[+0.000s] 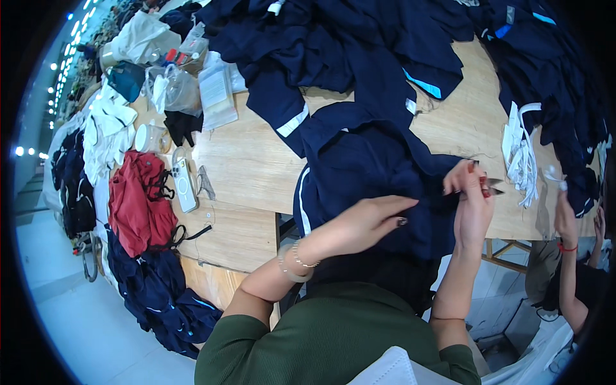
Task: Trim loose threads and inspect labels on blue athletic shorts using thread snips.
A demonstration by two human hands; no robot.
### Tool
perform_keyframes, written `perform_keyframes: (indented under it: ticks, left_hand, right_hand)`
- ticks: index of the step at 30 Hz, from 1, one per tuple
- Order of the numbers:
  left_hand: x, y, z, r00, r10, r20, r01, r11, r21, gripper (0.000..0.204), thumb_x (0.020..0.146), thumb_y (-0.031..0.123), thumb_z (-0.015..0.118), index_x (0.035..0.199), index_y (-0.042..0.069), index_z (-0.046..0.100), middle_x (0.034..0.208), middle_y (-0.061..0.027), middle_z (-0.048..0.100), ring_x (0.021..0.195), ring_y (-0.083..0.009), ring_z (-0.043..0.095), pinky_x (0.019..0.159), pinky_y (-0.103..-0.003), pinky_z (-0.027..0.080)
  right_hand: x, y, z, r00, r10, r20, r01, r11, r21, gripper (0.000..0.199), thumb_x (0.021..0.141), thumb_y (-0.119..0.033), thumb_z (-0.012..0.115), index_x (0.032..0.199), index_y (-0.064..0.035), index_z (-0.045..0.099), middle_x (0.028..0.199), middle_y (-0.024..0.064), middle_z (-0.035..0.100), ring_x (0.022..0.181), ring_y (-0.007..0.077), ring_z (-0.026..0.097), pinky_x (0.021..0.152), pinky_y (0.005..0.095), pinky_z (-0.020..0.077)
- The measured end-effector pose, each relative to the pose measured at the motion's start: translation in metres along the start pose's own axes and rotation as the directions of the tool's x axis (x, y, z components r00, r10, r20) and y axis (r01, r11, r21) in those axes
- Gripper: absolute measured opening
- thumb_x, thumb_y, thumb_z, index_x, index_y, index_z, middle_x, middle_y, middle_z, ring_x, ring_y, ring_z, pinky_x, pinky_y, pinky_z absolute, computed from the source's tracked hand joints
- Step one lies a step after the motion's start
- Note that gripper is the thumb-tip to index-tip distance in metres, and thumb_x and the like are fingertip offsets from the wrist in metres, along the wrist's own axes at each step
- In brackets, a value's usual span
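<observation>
A navy garment with a white stripe along its left side lies bunched over the table's near edge and my lap. My left hand is over its front part, fingers stretched out and thumb apart, with nothing visible in it. Whether the fingertips touch the cloth I cannot tell. At the garment's right edge, my right hand is closed around small red-handled thread snips. Their metal blades point to the right, away from the cloth. Part of the handle is hidden by my fingers.
More navy garments are heaped across the far side of the wooden table. On the left are a white phone, red cloth and plastic bags. White strips hang at right, near another person's hand.
</observation>
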State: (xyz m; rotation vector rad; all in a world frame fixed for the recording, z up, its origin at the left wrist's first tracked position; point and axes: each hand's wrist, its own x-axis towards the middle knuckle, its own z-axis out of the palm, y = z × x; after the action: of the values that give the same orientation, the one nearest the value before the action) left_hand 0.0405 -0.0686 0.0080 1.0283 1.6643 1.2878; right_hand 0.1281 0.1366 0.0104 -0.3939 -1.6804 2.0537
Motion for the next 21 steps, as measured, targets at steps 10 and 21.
perform_keyframes:
  ticks: [10,21]
  left_hand:
    - [-0.091,-0.081,-0.064,0.569,-0.292,-0.769,0.568,0.816,0.111,0.031,0.083,0.014,0.074,0.105,-0.003,0.061,0.080,-0.0120,0.063,0.076,-0.0250,0.065,0.068,-0.032,0.050]
    - [-0.090,-0.038,-0.071,0.820,-0.389,-0.420,0.461,0.884,0.081,0.025,0.082,0.016,0.075,0.091,-0.006,0.068,0.078,-0.0128,0.068,0.068,-0.0194,0.062,0.066,-0.032,0.050]
  right_hand:
    - [0.058,0.059,0.137,0.720,0.589,0.367,-0.622,0.782,-0.035,0.040,0.103,-0.034,0.048,0.125,-0.0044,0.064,0.129,0.0084,0.060,0.118,0.0193,0.055,0.103,0.0352,0.0398]
    - [0.129,-0.138,0.072,0.979,-0.193,0.067,0.133,0.848,0.513,0.043,0.104,-0.011,0.039,0.142,0.0077,0.041,0.150,0.0167,0.042,0.146,0.0200,0.029,0.122,0.0314,0.0198]
